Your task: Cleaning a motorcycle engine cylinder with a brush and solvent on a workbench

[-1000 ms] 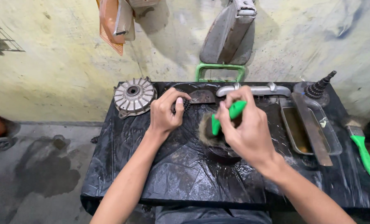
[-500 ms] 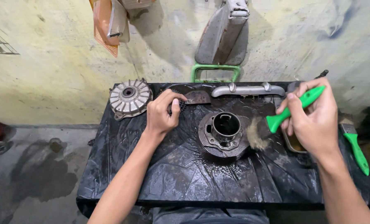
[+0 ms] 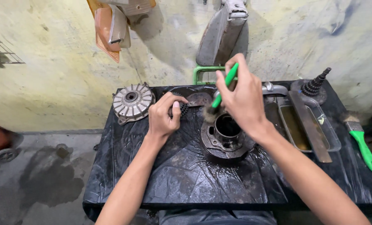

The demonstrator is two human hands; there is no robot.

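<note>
Green-handled brush (image 3: 224, 86) pinched in right hand (image 3: 243, 100) fingers, left hand (image 3: 163, 116) fingers curled on small gear (image 3: 183, 109), black-wrapped bench (image 3: 194, 183) w/ stained wall (image 3: 48, 62).

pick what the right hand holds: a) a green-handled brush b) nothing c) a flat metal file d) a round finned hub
a: the right hand grips a green-handled brush, its bristles at the rim of the round metal engine part.
</note>
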